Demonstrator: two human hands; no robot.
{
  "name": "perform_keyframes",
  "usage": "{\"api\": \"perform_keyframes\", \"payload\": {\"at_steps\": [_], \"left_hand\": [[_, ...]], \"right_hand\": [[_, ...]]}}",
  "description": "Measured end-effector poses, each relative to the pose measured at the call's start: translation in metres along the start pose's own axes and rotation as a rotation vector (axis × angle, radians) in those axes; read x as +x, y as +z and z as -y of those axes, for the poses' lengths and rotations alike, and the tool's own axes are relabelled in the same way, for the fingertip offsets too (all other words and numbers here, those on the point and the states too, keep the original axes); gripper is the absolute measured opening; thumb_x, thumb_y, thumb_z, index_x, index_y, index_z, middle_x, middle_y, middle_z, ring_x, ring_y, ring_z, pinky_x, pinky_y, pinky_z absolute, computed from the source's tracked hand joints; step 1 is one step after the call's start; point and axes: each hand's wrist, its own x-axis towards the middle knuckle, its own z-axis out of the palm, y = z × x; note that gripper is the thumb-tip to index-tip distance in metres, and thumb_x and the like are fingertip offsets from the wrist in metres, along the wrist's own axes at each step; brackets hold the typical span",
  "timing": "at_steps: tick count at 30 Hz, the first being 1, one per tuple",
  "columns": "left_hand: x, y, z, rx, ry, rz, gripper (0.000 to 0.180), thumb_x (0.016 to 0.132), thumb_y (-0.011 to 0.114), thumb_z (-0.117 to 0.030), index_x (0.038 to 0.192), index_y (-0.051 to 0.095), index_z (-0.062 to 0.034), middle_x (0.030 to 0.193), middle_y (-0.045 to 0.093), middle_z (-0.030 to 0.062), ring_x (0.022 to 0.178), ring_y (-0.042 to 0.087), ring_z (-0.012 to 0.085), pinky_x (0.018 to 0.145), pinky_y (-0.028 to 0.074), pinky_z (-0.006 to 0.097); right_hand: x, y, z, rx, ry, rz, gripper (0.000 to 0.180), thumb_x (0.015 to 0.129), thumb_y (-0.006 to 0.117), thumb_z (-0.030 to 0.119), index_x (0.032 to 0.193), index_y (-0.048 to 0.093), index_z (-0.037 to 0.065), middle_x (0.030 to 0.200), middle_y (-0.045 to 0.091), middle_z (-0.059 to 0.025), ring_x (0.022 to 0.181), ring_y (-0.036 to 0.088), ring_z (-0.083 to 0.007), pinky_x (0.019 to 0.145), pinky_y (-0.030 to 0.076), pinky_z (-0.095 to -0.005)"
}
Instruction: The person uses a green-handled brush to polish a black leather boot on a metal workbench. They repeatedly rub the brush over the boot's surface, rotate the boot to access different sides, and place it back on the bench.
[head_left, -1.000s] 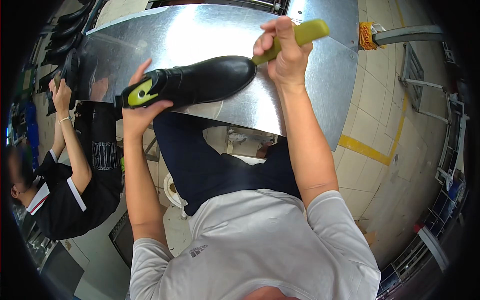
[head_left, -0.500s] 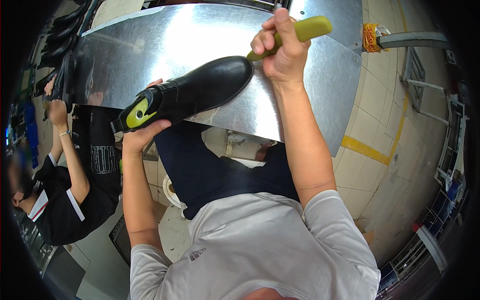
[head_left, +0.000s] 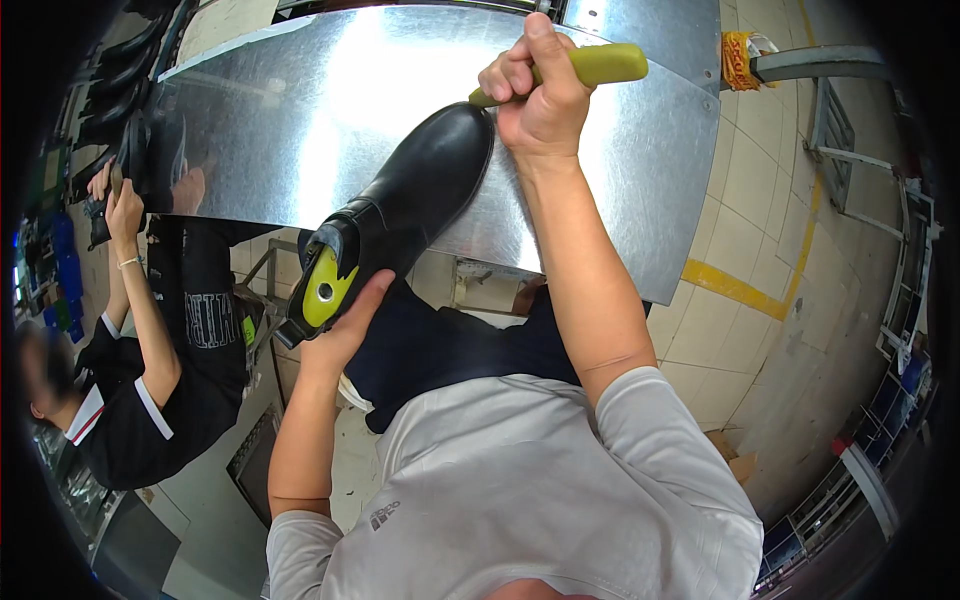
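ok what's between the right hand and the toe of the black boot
In the head view, the green tool: its narrow end juts from the right hand to the black boot at its toe. Contact is unclear.

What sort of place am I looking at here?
Probably a footwear workshop or factory: there's a glossy black ankle boot, a broad, shiny sheet-metal worktable and a black-shirted co-worker off to the left.

The last [head_left: 319,274] is set in the boot [head_left: 418,178], held by the left hand [head_left: 346,326]. The tool [head_left: 612,64] is held in the right hand [head_left: 545,105], above the table [head_left: 265,130]. A co-worker [head_left: 150,405] is seen left of both.
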Motion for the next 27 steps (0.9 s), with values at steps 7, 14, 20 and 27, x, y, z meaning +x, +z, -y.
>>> {"api": "perform_keyframes", "payload": {"at_steps": [7, 14, 20, 27], "left_hand": [[-0.001, 0.009, -0.010, -0.050, 0.060, 0.005, 0.036, 0.083, 0.086, -0.008, 0.113, 0.070, 0.0034, 0.101, 0.076, 0.0117, 0.089, 0.072, 0.0174, 0.081, 0.056, 0.030], [-0.009, 0.016, 0.004, -0.022, 0.064, -0.034, 0.040, 0.080, 0.089, -0.014, 0.112, 0.069, 0.0017, 0.095, 0.073, 0.0105, 0.082, 0.069, 0.0184, 0.076, 0.055, 0.031], [-0.007, 0.020, -0.010, -0.077, 0.117, -0.029, 0.040, 0.082, 0.085, -0.006, 0.117, 0.067, 0.0032, 0.102, 0.072, 0.0107, 0.088, 0.068, 0.0173, 0.081, 0.054, 0.029], [-0.012, 0.028, -0.030, -0.125, 0.070, -0.073, 0.040, 0.083, 0.084, -0.005, 0.117, 0.067, 0.0039, 0.099, 0.075, 0.0079, 0.090, 0.069, 0.0107, 0.081, 0.055, 0.027]], "right_hand": [[-0.010, -0.011, 0.002, 0.041, -0.042, -0.033, 0.041, 0.092, 0.077, 0.030, 0.066, 0.054, 0.008, 0.051, 0.041, -0.0002, 0.044, 0.043, -0.0144, 0.048, 0.041, -0.0308], [-0.021, -0.010, 0.002, 0.063, -0.057, -0.073, 0.041, 0.093, 0.076, 0.032, 0.067, 0.055, 0.008, 0.052, 0.041, -0.0001, 0.046, 0.043, -0.0143, 0.049, 0.040, -0.0304], [-0.032, -0.010, 0.002, 0.047, -0.091, -0.051, 0.039, 0.097, 0.073, 0.029, 0.069, 0.054, 0.009, 0.054, 0.042, 0.0009, 0.047, 0.039, -0.0106, 0.049, 0.039, -0.0288], [-0.047, -0.018, 0.004, 0.130, -0.058, -0.110, 0.038, 0.099, 0.070, 0.031, 0.075, 0.048, 0.013, 0.058, 0.040, 0.0026, 0.049, 0.039, -0.0095, 0.050, 0.036, -0.0276]]}}
